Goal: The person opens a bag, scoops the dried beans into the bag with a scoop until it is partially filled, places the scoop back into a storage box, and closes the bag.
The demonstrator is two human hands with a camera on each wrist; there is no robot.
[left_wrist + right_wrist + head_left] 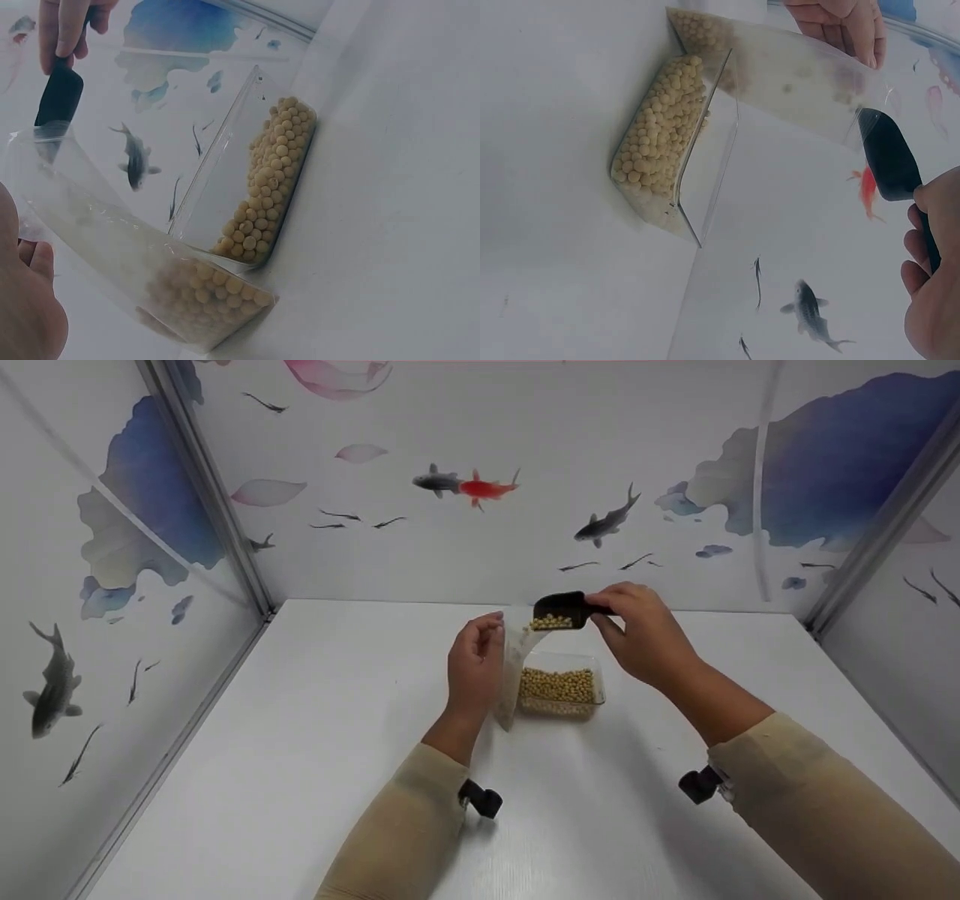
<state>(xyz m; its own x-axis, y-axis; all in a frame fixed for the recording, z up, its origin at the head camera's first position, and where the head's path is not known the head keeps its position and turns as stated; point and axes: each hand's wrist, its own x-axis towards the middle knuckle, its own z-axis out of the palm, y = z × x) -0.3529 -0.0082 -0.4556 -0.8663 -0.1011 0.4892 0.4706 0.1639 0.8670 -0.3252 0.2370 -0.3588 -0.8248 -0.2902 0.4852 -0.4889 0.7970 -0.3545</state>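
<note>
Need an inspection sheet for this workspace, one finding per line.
Surface: white table.
Job's things: clear bag, beans in its bottom; open clear tub of beans beside it; black scoop with beans at the bag's mouth.
Clutter: nothing seen.
Hands: left hand holds the bag near its mouth; right hand grips the scoop's handle.
Cables: nothing seen.
Surroundings: fish-printed white walls; metal posts.
</note>
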